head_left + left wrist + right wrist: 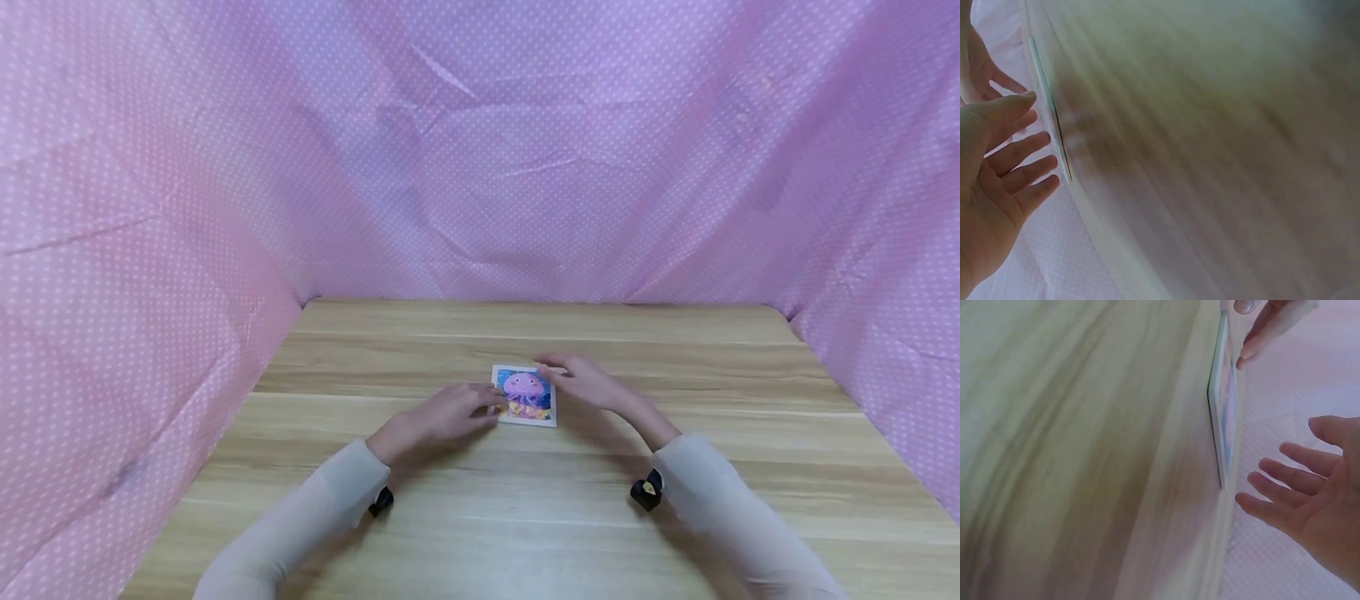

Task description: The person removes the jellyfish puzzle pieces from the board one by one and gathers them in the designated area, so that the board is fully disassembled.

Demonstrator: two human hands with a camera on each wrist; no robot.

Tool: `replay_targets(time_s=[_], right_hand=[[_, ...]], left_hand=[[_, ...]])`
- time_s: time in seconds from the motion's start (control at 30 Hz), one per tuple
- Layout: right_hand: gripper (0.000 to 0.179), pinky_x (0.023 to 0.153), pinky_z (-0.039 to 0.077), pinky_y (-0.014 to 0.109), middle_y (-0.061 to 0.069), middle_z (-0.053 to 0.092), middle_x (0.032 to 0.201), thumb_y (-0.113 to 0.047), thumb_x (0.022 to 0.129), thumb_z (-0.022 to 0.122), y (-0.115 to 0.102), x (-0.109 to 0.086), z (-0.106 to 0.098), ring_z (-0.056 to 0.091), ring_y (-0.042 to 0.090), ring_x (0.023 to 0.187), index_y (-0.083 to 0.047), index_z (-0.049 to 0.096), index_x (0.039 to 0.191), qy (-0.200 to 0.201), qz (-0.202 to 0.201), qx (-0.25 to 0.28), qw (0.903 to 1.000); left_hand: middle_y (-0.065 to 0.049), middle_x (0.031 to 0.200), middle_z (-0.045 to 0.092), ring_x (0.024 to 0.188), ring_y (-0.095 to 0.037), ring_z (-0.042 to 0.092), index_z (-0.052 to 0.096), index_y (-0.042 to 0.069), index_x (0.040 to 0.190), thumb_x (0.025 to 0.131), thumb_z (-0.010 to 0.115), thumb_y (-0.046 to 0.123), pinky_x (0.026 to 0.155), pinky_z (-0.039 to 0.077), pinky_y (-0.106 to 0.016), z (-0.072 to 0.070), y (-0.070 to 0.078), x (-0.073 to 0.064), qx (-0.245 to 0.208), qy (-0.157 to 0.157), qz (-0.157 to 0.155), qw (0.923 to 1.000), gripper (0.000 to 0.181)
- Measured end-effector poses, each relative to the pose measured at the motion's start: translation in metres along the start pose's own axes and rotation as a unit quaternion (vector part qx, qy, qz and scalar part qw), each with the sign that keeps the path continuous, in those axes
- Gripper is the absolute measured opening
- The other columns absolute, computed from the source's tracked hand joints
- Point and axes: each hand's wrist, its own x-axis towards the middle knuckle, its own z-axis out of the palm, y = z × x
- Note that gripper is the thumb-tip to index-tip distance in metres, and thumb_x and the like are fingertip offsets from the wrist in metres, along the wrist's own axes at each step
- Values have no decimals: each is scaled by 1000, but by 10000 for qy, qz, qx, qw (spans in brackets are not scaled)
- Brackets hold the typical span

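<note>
- Nearest the camera at the left, a long pale beige cloth sleeve [300,517] slants inward and forward, with a small black wrist device [381,502] showing beneath its cuff.
- Beyond it, the person's bare left hand [452,411] reaches rightward, palm side low, its fingers loosely bent and parted. They lie over the left border of the picture in the head view; whether they touch it cannot be told. Its grip looks released, wrapped round nothing.
- Between the hands, a square, white-bordered picture tile [531,400] with a pink jellyfish on blue lies face up on the pale wood-grain tabletop [510,508], slightly askew. It looks light, thin and stiff, like board, probably smooth on its printed face and liable to slide; its corners may be the delicate part. The left and right edges seem the best places to take hold, fingertips low against its thin sides.
- To its right, the bare right hand [585,382] comes in from the other side, fingertips above the far right corner. The right wrist view shows its relaxed, spread fingers apart from the tile, so this grip is released too.
- Farthest right, a matching beige sleeve [738,517] angles inward, another black wrist device [647,490] under its cuff.
</note>
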Motion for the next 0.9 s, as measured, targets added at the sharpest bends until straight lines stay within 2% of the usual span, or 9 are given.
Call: replay_targets(time_s=[0.2, 0.47, 0.73, 0.9], right_hand=[[36, 99, 48, 52, 28, 61, 131, -9, 102, 57, -1, 17, 6, 56, 43, 123, 13, 58, 130, -137, -279, 73, 9995], [36, 96, 52, 45, 28, 64, 124, -7, 99, 60, -9, 35, 19, 65, 39, 113, 14, 58, 129, -502, -455, 185, 9975], [34, 93, 54, 38, 25, 68, 117, -4, 98, 62, -6, 45, 24, 67, 34, 108, 15, 60, 126, -596, -434, 140, 9972], [33, 90, 55, 35, 21, 68, 117, -6, 97, 66, -3, 48, 30, 66, 30, 105, 11, 63, 125, -677, -312, -129, 9971]], left_hand=[[-6, 147, 54, 138, -23, 46, 63, 12, 137, 104, 58, 25, 114, 34, -40, 1, 0, 5, 22, -39, 168, 9998, 35], [-4, 140, 60, 129, -17, 54, 65, 10, 134, 103, 61, 18, 108, 41, -33, 2, 3, 7, -124, -44, 409, 9991, 33], [-5, 136, 62, 123, -13, 58, 65, 8, 134, 105, 55, 12, 102, 46, -28, 6, 1, 11, 46, -11, 869, 9962, 31], [-7, 129, 67, 107, -9, 63, 69, 6, 128, 103, 58, 8, 93, 51, -23, 10, 1, 11, 117, 179, 1204, 9925, 28]])
